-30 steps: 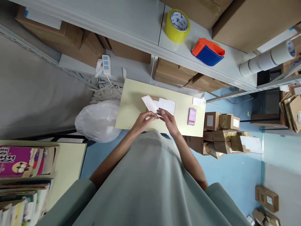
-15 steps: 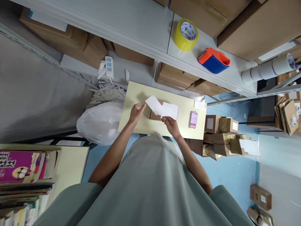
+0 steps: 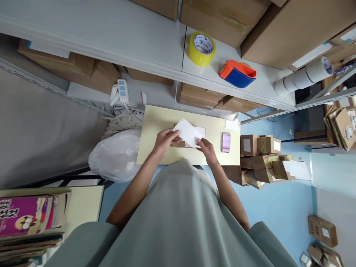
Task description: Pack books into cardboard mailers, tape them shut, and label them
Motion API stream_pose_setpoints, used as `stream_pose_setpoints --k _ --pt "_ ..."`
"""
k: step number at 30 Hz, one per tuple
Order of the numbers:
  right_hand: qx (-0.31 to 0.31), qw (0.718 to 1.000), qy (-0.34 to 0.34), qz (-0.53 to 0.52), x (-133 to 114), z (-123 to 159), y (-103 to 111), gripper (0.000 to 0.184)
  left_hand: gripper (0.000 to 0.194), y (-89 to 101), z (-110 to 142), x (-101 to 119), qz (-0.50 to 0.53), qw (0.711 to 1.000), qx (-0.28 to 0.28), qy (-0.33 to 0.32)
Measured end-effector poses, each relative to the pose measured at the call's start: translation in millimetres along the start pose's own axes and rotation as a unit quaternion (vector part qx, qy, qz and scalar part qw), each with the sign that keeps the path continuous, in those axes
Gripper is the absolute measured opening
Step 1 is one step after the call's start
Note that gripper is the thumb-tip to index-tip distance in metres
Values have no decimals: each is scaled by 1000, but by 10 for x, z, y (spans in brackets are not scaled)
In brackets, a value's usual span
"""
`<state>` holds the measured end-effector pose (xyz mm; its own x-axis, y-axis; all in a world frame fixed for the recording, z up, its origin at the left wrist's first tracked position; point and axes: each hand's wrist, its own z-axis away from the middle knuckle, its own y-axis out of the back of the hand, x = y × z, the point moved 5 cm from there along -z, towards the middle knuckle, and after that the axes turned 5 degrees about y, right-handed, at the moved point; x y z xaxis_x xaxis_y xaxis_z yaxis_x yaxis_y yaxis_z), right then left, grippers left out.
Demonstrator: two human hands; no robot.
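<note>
Between both hands, a white sheet of paper (image 3: 187, 132) is held tilted above the table. Its left corner is pinched by my left hand (image 3: 166, 141), its lower right corner by my right hand (image 3: 205, 148). Beneath the sheet, a small brown cardboard box (image 3: 178, 144) lies on the pale yellow table (image 3: 155, 122), partly hidden by the sheet and my fingers. Another white paper (image 3: 202, 130) rests on the box, mostly covered by the held sheet. To the right lies a phone (image 3: 225, 142) with a pinkish, blurred screen.
On the grey shelf (image 3: 155, 52) are a yellow tape roll (image 3: 202, 49), an orange-and-blue tape dispenser (image 3: 237, 73) and white rolls (image 3: 303, 76). A stuffed plastic bag (image 3: 115, 155) stands left of the table, stacked cardboard boxes (image 3: 261, 163) to its right. A power strip (image 3: 123, 91) lies on the lower shelf.
My left hand, apart from the paper half a second ago, has come back to its left corner. Now both hands hold the sheet, which has shifted and turned flatter over the box.
</note>
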<state>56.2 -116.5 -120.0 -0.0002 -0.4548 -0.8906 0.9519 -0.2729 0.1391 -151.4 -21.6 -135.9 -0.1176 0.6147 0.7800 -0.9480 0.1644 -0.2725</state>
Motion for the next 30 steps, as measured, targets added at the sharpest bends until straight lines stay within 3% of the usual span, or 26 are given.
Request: stream_pose_setpoints --k 3,6,9,14,22,30 --pt "-32 998 19 -55 -239 52 100 57 61 -272 338 193 -17 1000 -21 -8" --pt "12 997 71 -37 -499 91 355 58 57 -468 575 378 -41 998 -24 -39" --pt "35 992 119 -5 -761 117 645 61 46 -579 732 542 -47 996 -30 -69" --pt "9 990 138 -13 -1061 132 1021 59 31 -797 883 727 -80 991 -63 -92" --pt "-16 990 140 -23 -1083 62 1421 58 23 -1214 979 836 -127 987 -23 -91" --pt "-30 990 137 -19 -1086 -7 1645 61 22 -1418 958 816 -180 981 -30 -72"
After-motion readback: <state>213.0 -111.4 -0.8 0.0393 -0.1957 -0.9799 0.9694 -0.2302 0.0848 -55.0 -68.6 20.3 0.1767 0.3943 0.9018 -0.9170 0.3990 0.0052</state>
